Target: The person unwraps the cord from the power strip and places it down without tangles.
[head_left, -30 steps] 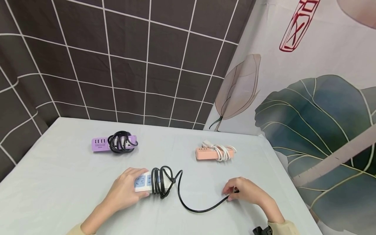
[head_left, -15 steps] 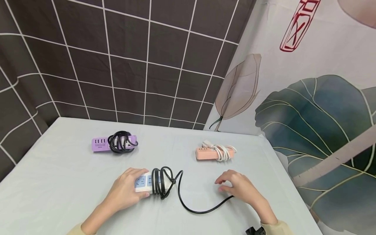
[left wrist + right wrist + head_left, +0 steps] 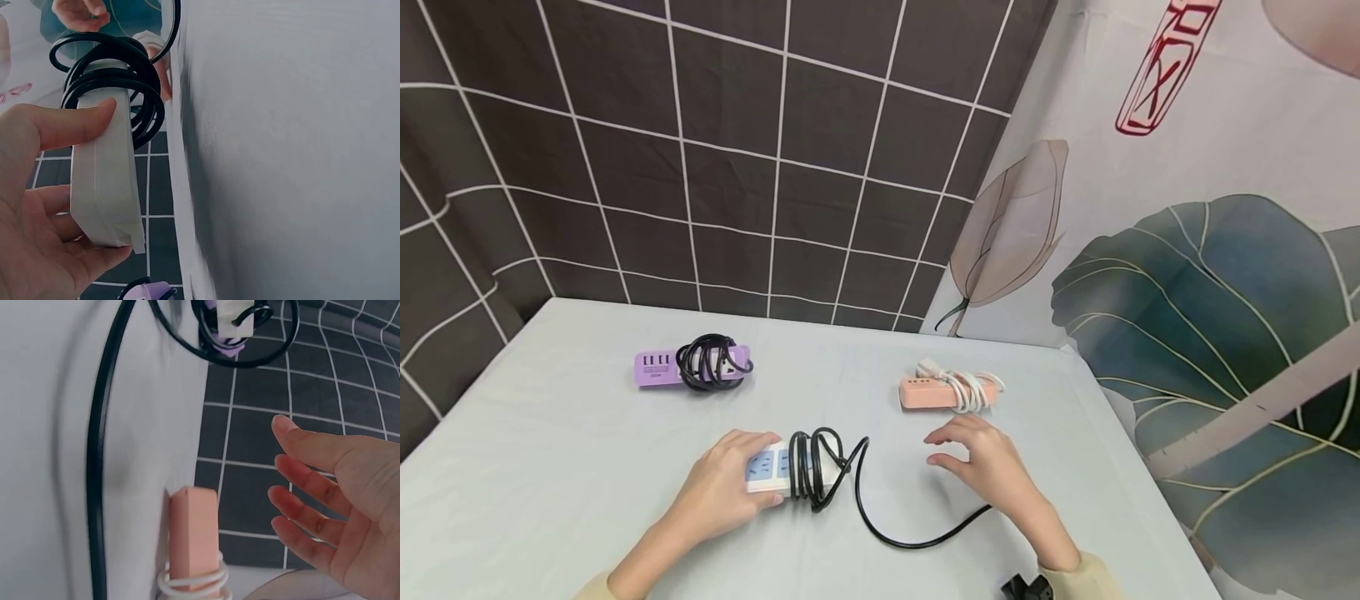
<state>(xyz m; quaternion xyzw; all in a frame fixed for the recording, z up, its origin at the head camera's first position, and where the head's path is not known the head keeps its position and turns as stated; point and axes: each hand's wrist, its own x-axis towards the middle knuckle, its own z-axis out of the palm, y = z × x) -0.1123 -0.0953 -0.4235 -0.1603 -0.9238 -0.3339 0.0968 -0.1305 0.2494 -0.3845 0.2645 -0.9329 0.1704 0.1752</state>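
My left hand [image 3: 722, 477] grips one end of a white power strip [image 3: 766, 468] with blue socket faces, thumb along one side and fingers along the other. The left wrist view shows the thumb and fingers around the strip's pale casing [image 3: 103, 169]. Black cable loops [image 3: 811, 468] wrap the strip's other end. From them the loose cable [image 3: 910, 546] curves right across the table and passes behind my right forearm. To the right, my right hand [image 3: 988, 462] holds nothing, its thumb and fingers spread apart. In the right wrist view its fingers [image 3: 306, 481] stand clear of the cable.
A purple power strip [image 3: 657, 369] wound with black cable lies at the back left of the white table [image 3: 587, 467]. An orange power strip [image 3: 925, 392] wound with white cable lies beyond my right hand. A dark grid-patterned cloth [image 3: 722, 192] hangs behind the table.
My right hand has let go of the black cable and moved left and away from me, toward the orange strip. My left hand still holds the white strip in nearly the same place.
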